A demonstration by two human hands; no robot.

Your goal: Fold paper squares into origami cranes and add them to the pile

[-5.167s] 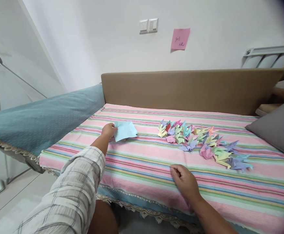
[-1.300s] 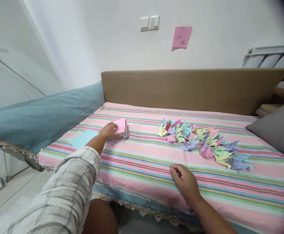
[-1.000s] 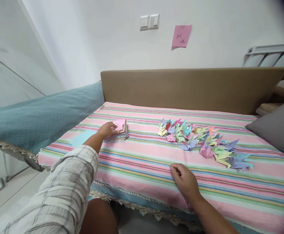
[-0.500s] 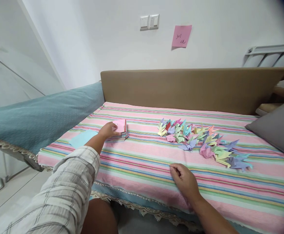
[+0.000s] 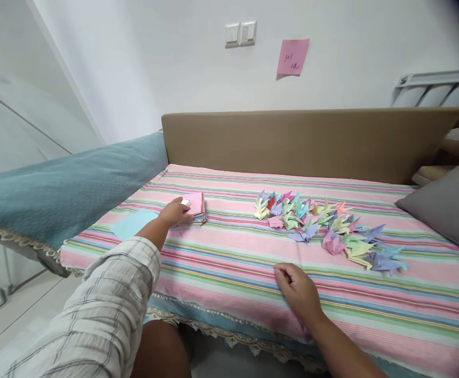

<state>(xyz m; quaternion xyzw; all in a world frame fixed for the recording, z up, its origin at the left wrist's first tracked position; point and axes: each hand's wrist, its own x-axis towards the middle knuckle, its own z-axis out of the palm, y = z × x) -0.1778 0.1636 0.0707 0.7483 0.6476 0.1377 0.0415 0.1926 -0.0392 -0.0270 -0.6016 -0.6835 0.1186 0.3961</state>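
My left hand point(image 5: 177, 212) reaches out to a small stack of coloured paper squares point(image 5: 195, 206) on the striped cover point(image 5: 229, 252); its fingers pinch the near corner of the pink top sheet. A loose light blue sheet point(image 5: 134, 222) lies flat to the left of the stack. My right hand point(image 5: 298, 290) rests on the cover near the front edge, fingers loosely curled, holding nothing. Several folded paper cranes point(image 5: 324, 229) in mixed colours lie spread to the right of the stack.
A brown backrest point(image 5: 308, 142) runs along the far side. A teal-covered armrest point(image 5: 68, 184) rises at the left, and a grey cushion point(image 5: 450, 205) sits at the right. A pink note point(image 5: 292, 56) and light switches point(image 5: 240, 33) are on the wall.
The light blue sheet, held over the stack 5 seconds ago, now lies flat to the left. My left hand has gone back to the stack and pinches the pink top sheet. My right hand has stayed still.
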